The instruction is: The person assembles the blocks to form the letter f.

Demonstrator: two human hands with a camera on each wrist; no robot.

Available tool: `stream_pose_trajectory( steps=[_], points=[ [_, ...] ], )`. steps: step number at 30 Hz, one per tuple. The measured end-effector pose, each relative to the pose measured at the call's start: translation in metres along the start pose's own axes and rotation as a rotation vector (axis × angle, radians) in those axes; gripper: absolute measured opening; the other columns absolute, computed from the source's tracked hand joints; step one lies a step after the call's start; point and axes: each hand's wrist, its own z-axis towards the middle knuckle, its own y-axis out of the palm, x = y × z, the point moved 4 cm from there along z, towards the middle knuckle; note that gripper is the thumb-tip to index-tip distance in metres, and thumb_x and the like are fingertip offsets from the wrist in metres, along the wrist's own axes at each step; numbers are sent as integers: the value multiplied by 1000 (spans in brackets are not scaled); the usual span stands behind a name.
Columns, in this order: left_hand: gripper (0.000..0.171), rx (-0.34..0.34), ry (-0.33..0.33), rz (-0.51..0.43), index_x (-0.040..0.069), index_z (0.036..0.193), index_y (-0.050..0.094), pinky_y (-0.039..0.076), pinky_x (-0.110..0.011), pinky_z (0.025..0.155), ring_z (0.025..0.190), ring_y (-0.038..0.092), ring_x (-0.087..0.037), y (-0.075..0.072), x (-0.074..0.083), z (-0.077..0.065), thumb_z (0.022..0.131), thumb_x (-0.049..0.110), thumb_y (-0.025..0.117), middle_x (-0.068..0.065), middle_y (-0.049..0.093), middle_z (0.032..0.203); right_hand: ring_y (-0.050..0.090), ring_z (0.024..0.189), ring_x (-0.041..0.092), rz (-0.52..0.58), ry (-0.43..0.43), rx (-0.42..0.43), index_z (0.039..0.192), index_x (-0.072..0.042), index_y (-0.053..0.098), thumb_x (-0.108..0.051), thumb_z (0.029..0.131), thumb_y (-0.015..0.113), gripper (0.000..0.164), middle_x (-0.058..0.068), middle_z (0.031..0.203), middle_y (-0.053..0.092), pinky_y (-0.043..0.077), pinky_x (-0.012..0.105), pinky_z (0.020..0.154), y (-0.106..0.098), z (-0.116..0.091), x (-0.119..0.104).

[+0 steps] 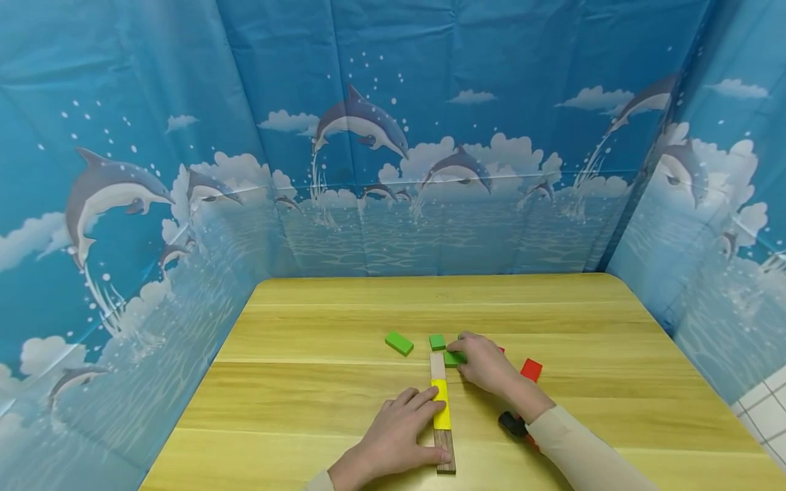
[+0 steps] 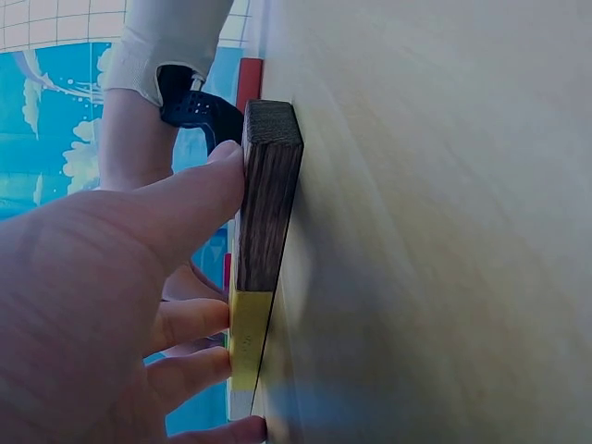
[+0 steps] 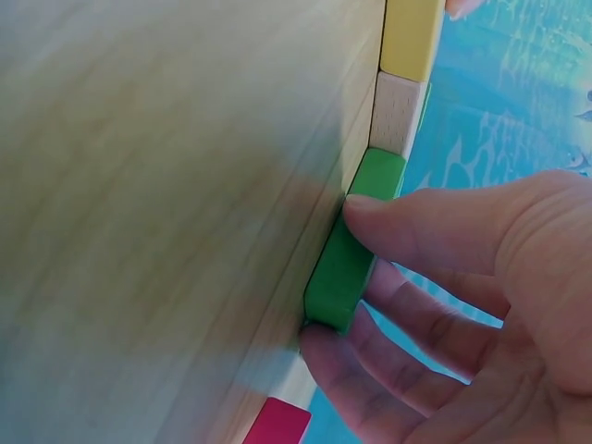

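A straight row runs away from me: a dark brown wooden block [image 1: 444, 447], a yellow block [image 1: 441, 417] and a pale wooden block [image 1: 437, 366]. My left hand [image 1: 399, 433] rests along it, thumb touching the dark brown block and fingertips on the yellow one. At the row's far end, my right hand [image 1: 489, 365] pinches a green block [image 3: 340, 264] between thumb and fingers. This green block lies on the table beside the pale block's far end; fingers cover part of it in the head view.
Two more green blocks, one long [image 1: 399, 342] and one short [image 1: 437, 341], lie beyond the row. A red block [image 1: 531, 369] is right of my right hand, with other red pieces partly hidden by that arm. A black device [image 1: 512, 424] sits at the right wrist. Dolphin-printed curtains [image 1: 393, 225] border the table.
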Motion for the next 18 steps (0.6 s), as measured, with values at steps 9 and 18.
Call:
stream_pose_trajectory(
  steps=[9, 18],
  points=[
    [81, -4, -12, -23, 28, 148, 51, 45, -51, 97, 138, 42, -27, -1, 1, 1, 85, 79, 53, 6, 35, 160, 60, 83, 16, 6, -6, 3, 112, -8, 78, 4, 77, 82, 37, 2, 96, 65, 53, 34, 73, -2, 2, 1],
    [72, 80, -65, -222, 20, 145, 54, 44, -53, 102, 138, 45, -25, -11, -2, 4, 90, 66, 61, -1, 42, 156, 61, 84, 15, 7, -11, -3, 110, -9, 79, 2, 75, 86, 37, -1, 94, 65, 55, 36, 73, -5, 3, 3]
  ],
)
